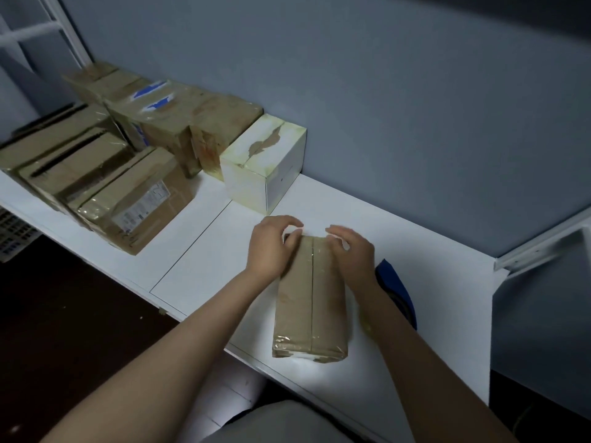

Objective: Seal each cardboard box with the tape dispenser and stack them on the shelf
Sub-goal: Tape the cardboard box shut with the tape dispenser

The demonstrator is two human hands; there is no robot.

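Clasping the far end of the cardboard box [311,302], left grip [271,248] and right grip [351,248] curl half-closed round it; forearms stretch forward over the table [441,302].

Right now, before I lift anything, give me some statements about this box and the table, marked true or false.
1. The left hand and right hand both grip the far end of the cardboard box. True.
2. The white box sits on top of that box. False: it stands on the table beyond it, by the wall.
3. A blue object lies right of the box, partly hidden by the right arm. True.
4. The pile of brown boxes is on the right. False: it is on the left.
5. The box's flaps stand open. False: they are closed and taped.
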